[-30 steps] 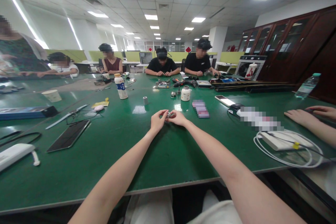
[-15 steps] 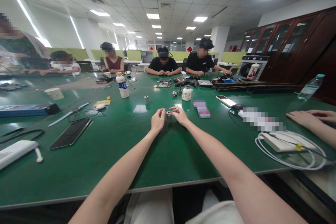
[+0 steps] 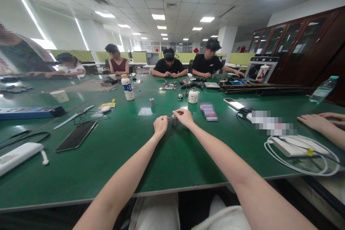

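Observation:
A small grey metal cylinder (image 3: 174, 120) stands upright on the green table (image 3: 185, 161). My right hand (image 3: 184, 118) is at its top right, the fingers pinched together over its upper end; whatever they hold is too small to make out. Just left of the cylinder, apart from it, is my left hand (image 3: 161, 125), its fingers curled together, with their contents hidden. A second metal cylinder (image 3: 152, 102) stands farther back to the left. Beyond my right hand stands a white jar (image 3: 193, 96), beside small metal parts (image 3: 180, 96).
A bottle (image 3: 127, 88) stands back left, a dark tablet (image 3: 77, 136) lies left. To the right are a phone (image 3: 233, 104), a white box (image 3: 293, 145) with coiled cable and another person's hands (image 3: 312, 122). Several people sit across the table.
My left hand has drawn slightly left, away from the cylinder, and its fingers have curled in. My right hand stays at the cylinder's top. The whole view has shifted slightly.

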`<control>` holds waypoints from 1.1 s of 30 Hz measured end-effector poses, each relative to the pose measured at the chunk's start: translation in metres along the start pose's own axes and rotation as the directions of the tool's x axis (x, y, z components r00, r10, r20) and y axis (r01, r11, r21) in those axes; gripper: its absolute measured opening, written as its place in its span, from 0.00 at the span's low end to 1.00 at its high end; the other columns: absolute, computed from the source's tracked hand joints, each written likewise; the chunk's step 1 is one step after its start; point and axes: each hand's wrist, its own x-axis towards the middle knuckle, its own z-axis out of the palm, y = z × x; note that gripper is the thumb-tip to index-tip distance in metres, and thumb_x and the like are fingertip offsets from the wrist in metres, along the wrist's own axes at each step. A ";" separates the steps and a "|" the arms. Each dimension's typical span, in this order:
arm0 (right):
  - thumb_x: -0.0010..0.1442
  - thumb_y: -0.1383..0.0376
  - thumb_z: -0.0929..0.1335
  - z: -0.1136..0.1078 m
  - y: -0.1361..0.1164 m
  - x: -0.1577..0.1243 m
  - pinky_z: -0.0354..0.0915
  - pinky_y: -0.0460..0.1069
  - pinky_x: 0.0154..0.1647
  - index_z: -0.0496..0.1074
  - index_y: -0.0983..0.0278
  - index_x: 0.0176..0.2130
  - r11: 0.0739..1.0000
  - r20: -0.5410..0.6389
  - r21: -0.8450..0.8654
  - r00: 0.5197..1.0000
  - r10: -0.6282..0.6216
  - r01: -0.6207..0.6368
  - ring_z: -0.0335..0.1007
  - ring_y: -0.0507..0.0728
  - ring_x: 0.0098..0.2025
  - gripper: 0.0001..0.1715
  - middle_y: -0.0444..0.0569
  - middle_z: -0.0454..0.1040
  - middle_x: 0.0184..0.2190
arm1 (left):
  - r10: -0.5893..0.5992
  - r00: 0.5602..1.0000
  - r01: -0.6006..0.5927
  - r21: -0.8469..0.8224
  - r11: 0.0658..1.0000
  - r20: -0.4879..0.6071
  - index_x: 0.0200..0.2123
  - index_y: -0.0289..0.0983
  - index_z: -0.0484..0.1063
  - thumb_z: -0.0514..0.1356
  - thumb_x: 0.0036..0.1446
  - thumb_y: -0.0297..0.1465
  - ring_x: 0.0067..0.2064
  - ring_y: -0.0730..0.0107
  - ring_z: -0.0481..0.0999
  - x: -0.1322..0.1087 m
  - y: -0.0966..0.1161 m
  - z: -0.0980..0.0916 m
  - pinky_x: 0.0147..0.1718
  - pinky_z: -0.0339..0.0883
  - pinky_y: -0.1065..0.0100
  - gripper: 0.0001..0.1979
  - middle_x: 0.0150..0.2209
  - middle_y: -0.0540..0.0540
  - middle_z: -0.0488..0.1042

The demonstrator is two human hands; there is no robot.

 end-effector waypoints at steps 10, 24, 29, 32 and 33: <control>0.54 0.53 0.76 -0.029 0.037 -0.003 0.65 0.59 0.56 0.83 0.53 0.34 0.959 0.085 -0.267 0.988 0.126 -0.099 0.72 0.65 0.52 0.09 0.49 0.81 0.43 | 0.067 0.997 -0.071 0.096 0.993 0.046 0.18 0.41 0.70 0.50 0.60 0.35 0.41 0.58 0.79 0.000 -0.001 0.002 0.44 0.68 0.61 0.19 0.33 0.45 0.81; 0.51 0.68 0.76 -0.030 0.033 -0.009 0.68 0.57 0.56 0.81 0.53 0.43 0.984 0.170 -0.176 0.985 0.010 0.021 0.78 0.60 0.45 0.18 0.42 0.82 0.35 | 0.230 0.963 -0.249 0.137 0.959 0.138 0.56 0.42 0.68 0.58 0.63 0.45 0.56 0.54 0.73 -0.013 0.009 0.004 0.57 0.59 0.53 0.22 0.49 0.43 0.80; 0.56 0.67 0.74 -0.031 0.012 0.002 0.70 0.54 0.53 0.80 0.56 0.44 0.997 0.054 -0.077 0.999 0.000 0.004 0.80 0.58 0.43 0.15 0.44 0.83 0.34 | 0.264 0.947 -0.305 0.251 0.919 0.183 0.53 0.46 0.72 0.61 0.61 0.43 0.55 0.54 0.73 -0.015 0.008 0.006 0.57 0.58 0.52 0.18 0.47 0.45 0.81; 0.57 0.67 0.73 -0.029 -0.001 0.009 0.71 0.51 0.51 0.79 0.59 0.47 0.997 0.044 0.060 0.997 -0.058 0.055 0.80 0.57 0.43 0.17 0.46 0.83 0.36 | 0.263 0.946 -0.307 0.266 0.914 0.190 0.53 0.45 0.73 0.62 0.61 0.42 0.54 0.54 0.73 -0.014 0.005 0.006 0.56 0.60 0.52 0.18 0.46 0.44 0.81; 0.57 0.68 0.73 -0.028 -0.004 0.010 0.71 0.51 0.51 0.79 0.60 0.48 0.994 0.054 0.077 0.995 -0.078 0.074 0.80 0.57 0.43 0.17 0.46 0.83 0.37 | 0.262 0.945 -0.309 0.268 0.913 0.197 0.53 0.45 0.73 0.62 0.61 0.41 0.54 0.54 0.73 -0.014 0.005 0.006 0.55 0.61 0.53 0.18 0.46 0.44 0.81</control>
